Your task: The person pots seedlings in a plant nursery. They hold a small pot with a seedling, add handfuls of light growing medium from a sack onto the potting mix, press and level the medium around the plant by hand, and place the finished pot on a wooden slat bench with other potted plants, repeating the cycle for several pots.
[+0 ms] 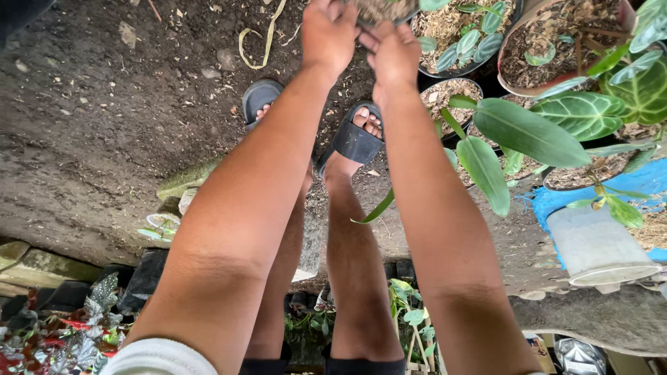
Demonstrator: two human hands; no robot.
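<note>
We grip a clump of brown, fibrous potting mix (379,8) at the frame's top edge, left hand (328,31) and right hand (394,52) both closed around it, above the dark soil ground (104,125). It hangs beside the round potted plants (462,35), not yet set in any pot.

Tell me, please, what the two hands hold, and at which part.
Both the left hand and the right hand grip a clump of roots and soil by its lower edge; its upper part is out of view.

Fingertips of both hands, left hand (328,31) and right hand (393,52), run past the top edge with the clump (379,8) they grip; below it, forearms hide most of the sandals (354,139).
</note>
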